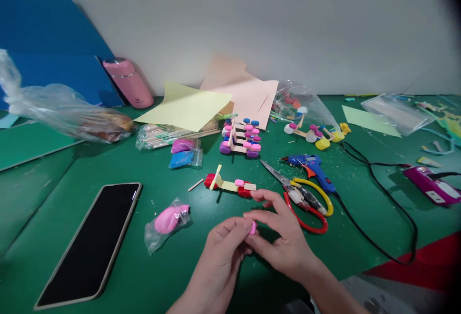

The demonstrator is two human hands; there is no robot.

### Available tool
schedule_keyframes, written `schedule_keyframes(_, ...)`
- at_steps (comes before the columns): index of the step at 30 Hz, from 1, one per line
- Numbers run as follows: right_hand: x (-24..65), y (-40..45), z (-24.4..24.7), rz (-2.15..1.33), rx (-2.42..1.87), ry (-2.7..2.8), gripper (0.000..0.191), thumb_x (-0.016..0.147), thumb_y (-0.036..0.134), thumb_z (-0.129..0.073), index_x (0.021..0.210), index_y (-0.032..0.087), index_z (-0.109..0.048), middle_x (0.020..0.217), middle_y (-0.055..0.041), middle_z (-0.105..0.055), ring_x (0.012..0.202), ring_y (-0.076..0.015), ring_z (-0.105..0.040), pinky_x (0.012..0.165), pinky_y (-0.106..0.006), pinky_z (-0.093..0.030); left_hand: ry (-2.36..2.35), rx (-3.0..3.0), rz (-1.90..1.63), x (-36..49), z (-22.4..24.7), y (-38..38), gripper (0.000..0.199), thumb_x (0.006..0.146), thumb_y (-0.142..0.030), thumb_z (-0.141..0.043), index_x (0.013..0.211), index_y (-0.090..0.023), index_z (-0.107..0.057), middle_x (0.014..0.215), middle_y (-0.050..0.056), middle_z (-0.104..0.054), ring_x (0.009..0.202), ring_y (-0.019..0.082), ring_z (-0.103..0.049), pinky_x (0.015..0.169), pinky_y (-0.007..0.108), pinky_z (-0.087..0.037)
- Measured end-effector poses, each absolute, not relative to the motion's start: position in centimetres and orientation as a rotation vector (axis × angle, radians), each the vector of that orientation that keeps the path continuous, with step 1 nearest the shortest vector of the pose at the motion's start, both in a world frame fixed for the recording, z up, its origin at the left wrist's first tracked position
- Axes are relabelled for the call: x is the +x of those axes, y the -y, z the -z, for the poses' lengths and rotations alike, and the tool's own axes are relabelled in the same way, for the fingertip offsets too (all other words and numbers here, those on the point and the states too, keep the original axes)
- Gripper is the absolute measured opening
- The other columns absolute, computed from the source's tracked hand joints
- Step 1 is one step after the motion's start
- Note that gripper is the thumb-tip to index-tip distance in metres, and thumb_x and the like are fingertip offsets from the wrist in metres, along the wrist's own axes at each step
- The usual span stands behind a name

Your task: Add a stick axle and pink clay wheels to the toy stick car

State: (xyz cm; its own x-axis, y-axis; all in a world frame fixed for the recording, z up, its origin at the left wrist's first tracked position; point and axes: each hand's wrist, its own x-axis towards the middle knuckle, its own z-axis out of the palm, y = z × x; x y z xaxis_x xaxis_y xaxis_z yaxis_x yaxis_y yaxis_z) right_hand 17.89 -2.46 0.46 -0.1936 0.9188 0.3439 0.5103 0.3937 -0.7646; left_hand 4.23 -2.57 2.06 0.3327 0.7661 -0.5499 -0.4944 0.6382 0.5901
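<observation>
Two hands, left and right, meet on one pink bit. At twelve o'clock sits one scooter, at nine one phone, at two one scissors and one glue gun.

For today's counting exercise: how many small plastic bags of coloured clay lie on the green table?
3: a pink bag beside the phone, and a purple bag directly behind a blue bag. Others may be hidden under the papers.

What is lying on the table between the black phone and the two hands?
In the head view, a small plastic bag of pink clay lies between the phone and the left hand, which with the right hand pinches a pink piece.
</observation>
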Motion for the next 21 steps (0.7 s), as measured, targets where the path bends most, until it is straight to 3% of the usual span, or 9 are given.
schedule_keyframes(10, 18.44, 2.51, -0.61, -0.838, -1.173, 1.882, 0.035, 0.07, 0.026, -0.065, 0.105, 0.025, -0.059, 0.121, -0.0069, -0.044, 0.11, -0.0227, -0.046, 0.09, -0.034, -0.04, -0.947, 0.443, -0.771, 3.98, -2.16, 2.04, 0.012, 0.067, -0.021, -0.067, 0.059, -0.012, -0.064, 0.059, 0.0, -0.058, 0.058, 0.009, -0.046, 0.057, 0.02, -0.036)
schedule_keyframes(21, 18.44, 2.32, -0.86, -0.902, -1.168, 1.865, 0.023, 0.071, 0.02, -0.065, 0.093, 0.025, -0.063, 0.12, -0.0033, -0.042, 0.111, -0.0196, -0.044, 0.091, -0.028, -0.036, -0.979, 0.507, -0.741, 4.1, -2.26, 2.15, 0.015, 0.066, -0.024, -0.067, 0.061, -0.011, -0.066, 0.057, 0.001, -0.058, 0.059, 0.011, -0.047, 0.061, 0.024, -0.037)
